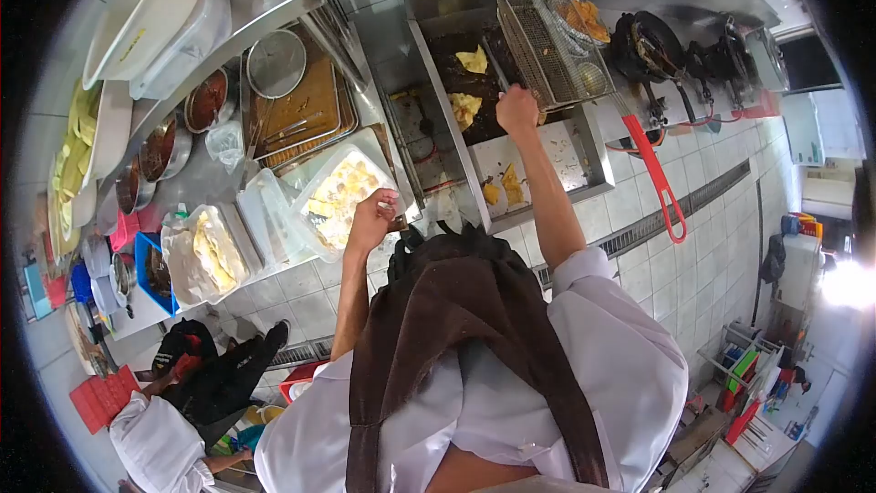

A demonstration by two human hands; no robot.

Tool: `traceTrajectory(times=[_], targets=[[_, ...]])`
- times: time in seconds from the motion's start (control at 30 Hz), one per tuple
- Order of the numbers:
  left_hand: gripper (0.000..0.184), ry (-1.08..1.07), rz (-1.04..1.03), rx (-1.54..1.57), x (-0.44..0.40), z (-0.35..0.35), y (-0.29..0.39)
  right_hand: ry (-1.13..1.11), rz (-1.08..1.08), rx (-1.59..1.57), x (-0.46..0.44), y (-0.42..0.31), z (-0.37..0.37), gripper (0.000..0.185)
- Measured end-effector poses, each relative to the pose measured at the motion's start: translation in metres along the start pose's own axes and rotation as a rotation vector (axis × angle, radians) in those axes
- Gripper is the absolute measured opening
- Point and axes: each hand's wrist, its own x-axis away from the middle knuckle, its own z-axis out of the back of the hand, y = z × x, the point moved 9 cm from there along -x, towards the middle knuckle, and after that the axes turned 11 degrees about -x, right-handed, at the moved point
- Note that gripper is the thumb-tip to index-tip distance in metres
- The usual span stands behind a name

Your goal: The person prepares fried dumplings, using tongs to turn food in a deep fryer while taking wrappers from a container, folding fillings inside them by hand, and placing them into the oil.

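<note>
My left hand [372,217] is closed at the right edge of a white plastic tub [310,236] that holds pale, yellowish food pieces [345,187]. Whether its fingers grip the rim or a small piece, I cannot make out. Over the metal fryer [591,151], my right hand [517,110] is curled into a fist beside a wire frying basket [570,59]. What it holds is hidden. Golden pieces of fried food [464,110] lie in the dark oil to its left. More browned bits [513,184] rest on the pale near section of the fryer.
The basket's red handle [655,178] juts out over the floor. Black woks [646,46] stand on burners at the right. At the left are stacked trays [301,100], a strainer [276,64] and sauce pots [208,99]. Another person [164,438] is low at the lower left.
</note>
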Motion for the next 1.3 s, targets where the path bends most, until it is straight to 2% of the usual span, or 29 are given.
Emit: traceTrajectory(times=[0.07, 0.2, 0.33, 0.4, 0.53, 0.6, 0.63, 0.7, 0.8, 0.9, 1.03, 1.1, 1.13, 1.2, 1.3], targets=[[0.030, -0.004, -0.006, -0.023, 0.000, -0.001, 0.000, -0.056, 0.041, 0.086, 0.007, -0.021, 0.001, 0.030], [0.031, -0.026, -0.007, -0.032, 0.001, -0.005, -0.007, -0.180, 0.033, 0.120, 0.014, -0.012, -0.028, 0.029], [0.032, -0.020, 0.011, -0.071, 0.004, -0.001, -0.011, -0.097, -0.017, 0.001, 0.019, 0.024, -0.034, 0.028], [0.032, -0.030, 0.013, -0.082, 0.007, -0.001, -0.011, 0.067, -0.004, -0.031, 0.021, 0.040, -0.023, 0.027], [0.031, -0.016, 0.033, -0.082, 0.007, 0.002, -0.006, 0.026, 0.029, 0.037, -0.001, 0.079, -0.041, 0.031], [0.031, -0.012, 0.021, -0.098, 0.005, 0.002, -0.004, -0.174, -0.623, -0.739, 0.010, 0.125, -0.073, 0.035], [0.031, -0.006, 0.006, -0.114, 0.004, 0.003, -0.002, -0.176, -0.621, -0.740, 0.010, 0.126, -0.076, 0.035], [0.030, -0.006, 0.009, -0.115, 0.000, 0.002, -0.003, -0.170, -0.743, -1.055, 0.012, 0.124, -0.093, 0.036], [0.030, -0.007, 0.007, -0.137, -0.001, 0.000, 0.001, -0.185, -0.858, -1.203, 0.015, 0.132, -0.118, 0.033], [0.029, 0.003, -0.011, -0.171, -0.003, 0.001, 0.006, -0.108, -0.843, -1.191, 0.024, 0.133, -0.117, 0.023], [0.028, -0.009, -0.008, -0.169, -0.003, -0.004, 0.006, -0.159, -0.906, -1.190, 0.044, 0.147, -0.125, 0.029], [0.028, -0.020, 0.009, -0.133, -0.004, -0.008, -0.001, -0.054, -0.870, -1.414, 0.056, 0.141, -0.116, 0.032], [0.028, -0.024, 0.004, -0.140, -0.005, -0.009, 0.000, -0.056, -0.868, -1.408, 0.058, 0.136, -0.111, 0.032], [0.029, -0.030, 0.005, -0.141, -0.005, -0.010, 0.001, -0.081, -1.017, -1.445, 0.073, 0.129, -0.111, 0.031], [0.030, -0.029, 0.001, -0.145, -0.007, -0.011, 0.004, -0.092, -0.951, -1.478, 0.066, 0.129, -0.118, 0.027]])
